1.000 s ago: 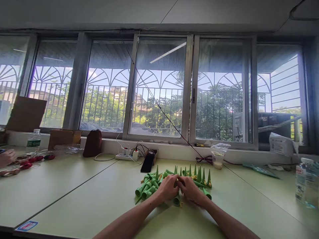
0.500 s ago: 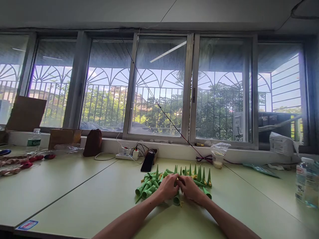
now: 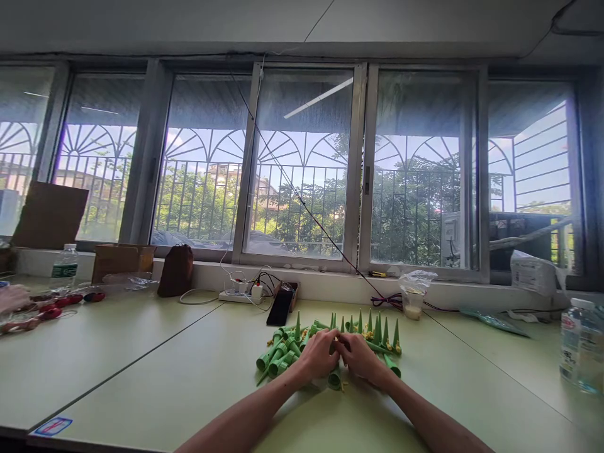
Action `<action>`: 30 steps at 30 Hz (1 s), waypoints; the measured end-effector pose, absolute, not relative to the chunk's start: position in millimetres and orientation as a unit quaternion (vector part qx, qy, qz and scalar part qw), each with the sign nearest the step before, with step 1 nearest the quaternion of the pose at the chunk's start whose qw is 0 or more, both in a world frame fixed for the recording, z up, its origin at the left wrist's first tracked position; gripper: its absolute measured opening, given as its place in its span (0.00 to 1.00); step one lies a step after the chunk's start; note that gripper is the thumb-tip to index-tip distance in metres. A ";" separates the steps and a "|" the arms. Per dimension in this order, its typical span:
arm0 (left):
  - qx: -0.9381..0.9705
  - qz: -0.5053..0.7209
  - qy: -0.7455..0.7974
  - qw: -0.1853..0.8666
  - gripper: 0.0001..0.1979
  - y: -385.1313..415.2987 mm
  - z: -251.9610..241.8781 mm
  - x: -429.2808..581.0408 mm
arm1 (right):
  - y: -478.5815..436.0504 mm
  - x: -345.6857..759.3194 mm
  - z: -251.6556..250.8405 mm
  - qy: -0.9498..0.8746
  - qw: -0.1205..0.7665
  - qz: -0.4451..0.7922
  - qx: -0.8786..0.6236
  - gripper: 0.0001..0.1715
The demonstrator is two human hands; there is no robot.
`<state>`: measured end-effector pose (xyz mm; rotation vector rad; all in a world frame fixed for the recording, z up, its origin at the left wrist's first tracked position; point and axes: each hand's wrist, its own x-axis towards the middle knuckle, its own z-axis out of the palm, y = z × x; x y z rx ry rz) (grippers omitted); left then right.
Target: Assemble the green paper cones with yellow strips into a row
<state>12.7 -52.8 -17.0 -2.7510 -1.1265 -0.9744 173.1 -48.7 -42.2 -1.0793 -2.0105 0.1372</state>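
My left hand [image 3: 317,358] and my right hand [image 3: 361,358] meet over a heap of green paper cones [image 3: 280,357] on the pale green table [image 3: 189,371]. Both hands have their fingers curled and pinched together around a small green piece with a bit of yellow between them; I cannot make it out clearly. Several cones [image 3: 377,330] stand upright in a row just behind my hands. One cone [image 3: 335,379] lies on its side under my wrists.
A black phone [image 3: 279,308] and a power strip [image 3: 240,292] lie near the window sill. A plastic bag with a cup [image 3: 414,294], a water bottle [image 3: 578,346] at right, a brown pouch [image 3: 175,271], cardboard boxes [image 3: 120,261] and red items [image 3: 51,308] with another person's hand [image 3: 13,296] at far left.
My hands stay over the cones with small finger movements. The other person's hand at the far left left the view and is back by the red items.
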 end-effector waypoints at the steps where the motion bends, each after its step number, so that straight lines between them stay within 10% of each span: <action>1: -0.879 -0.313 -0.359 0.008 0.11 -52.2 -17.6 12.7 | -49.2 173.1 -42.0 -0.800 0.414 0.056 -0.430 0.19; 30: -0.885 -0.299 -0.357 0.016 0.11 -51.7 -16.7 12.3 | -52.7 172.9 -39.1 -0.805 0.408 0.069 -0.425 0.18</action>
